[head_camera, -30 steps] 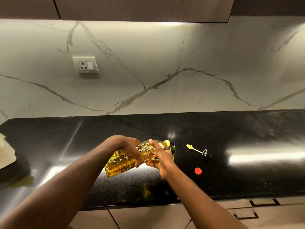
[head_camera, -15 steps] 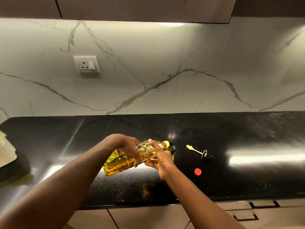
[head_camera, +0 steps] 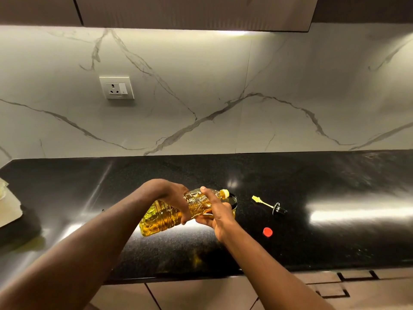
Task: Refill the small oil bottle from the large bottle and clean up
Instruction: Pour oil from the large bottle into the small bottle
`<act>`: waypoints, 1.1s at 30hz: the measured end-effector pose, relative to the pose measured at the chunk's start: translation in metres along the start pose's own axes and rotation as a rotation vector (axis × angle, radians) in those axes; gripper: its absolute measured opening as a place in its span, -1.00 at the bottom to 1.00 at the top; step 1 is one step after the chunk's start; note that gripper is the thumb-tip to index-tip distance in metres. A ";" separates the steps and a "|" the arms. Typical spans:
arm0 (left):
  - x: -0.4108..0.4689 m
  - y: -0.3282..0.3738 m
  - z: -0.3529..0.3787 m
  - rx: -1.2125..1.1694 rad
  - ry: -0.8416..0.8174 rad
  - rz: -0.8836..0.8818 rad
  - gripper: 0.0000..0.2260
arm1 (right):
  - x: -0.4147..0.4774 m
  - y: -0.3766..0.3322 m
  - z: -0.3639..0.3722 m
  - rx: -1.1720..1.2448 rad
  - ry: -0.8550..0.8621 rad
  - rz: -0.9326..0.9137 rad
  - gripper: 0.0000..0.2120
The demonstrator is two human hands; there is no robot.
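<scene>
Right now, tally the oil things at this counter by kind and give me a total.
Bottles: 2 (large bottle, tilted; small bottle under its mouth)
Red cap: 1
Brush stopper: 1
Total: 4

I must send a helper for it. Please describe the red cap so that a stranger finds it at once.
Look at the black counter below the marble wall. Right of the tilted bottle, nearer the front edge, lies the red cap. It alone is red and round; the brush behind it is long and yellow.
</scene>
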State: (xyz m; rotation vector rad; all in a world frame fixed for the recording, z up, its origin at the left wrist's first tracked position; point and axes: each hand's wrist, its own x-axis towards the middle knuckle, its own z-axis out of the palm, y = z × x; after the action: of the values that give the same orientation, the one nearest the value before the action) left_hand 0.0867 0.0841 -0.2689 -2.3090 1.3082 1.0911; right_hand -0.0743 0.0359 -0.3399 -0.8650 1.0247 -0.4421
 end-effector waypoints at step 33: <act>-0.008 0.002 0.002 -0.015 0.006 -0.030 -0.01 | -0.005 -0.001 -0.001 0.011 -0.013 0.010 -0.19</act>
State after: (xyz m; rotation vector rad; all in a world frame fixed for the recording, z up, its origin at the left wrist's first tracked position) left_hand 0.0819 0.0887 -0.2642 -2.3364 1.2681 1.0892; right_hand -0.0779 0.0385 -0.3365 -0.8516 1.0138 -0.4324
